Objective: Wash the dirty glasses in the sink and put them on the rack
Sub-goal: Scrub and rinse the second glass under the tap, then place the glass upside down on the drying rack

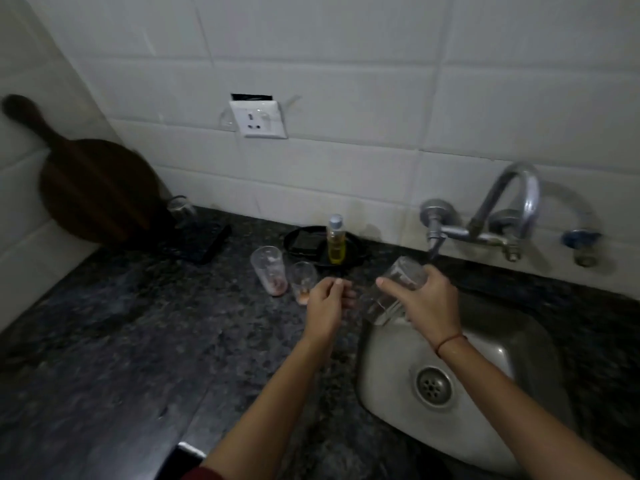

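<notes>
My right hand grips a clear glass, tilted with its mouth toward the lower left, over the back-left corner of the steel sink. My left hand hovers beside that glass above the counter, fingers loosely curled and holding nothing. Two dirty glasses stand on the dark counter to the left: a taller one with reddish residue at its bottom and a shorter one with orange residue. No rack is in view.
A wall tap hangs over the sink's back edge. A dish-soap bottle stands on a black tray with a dark sponge. A round wooden board leans at the left wall. A black flat object lies near it.
</notes>
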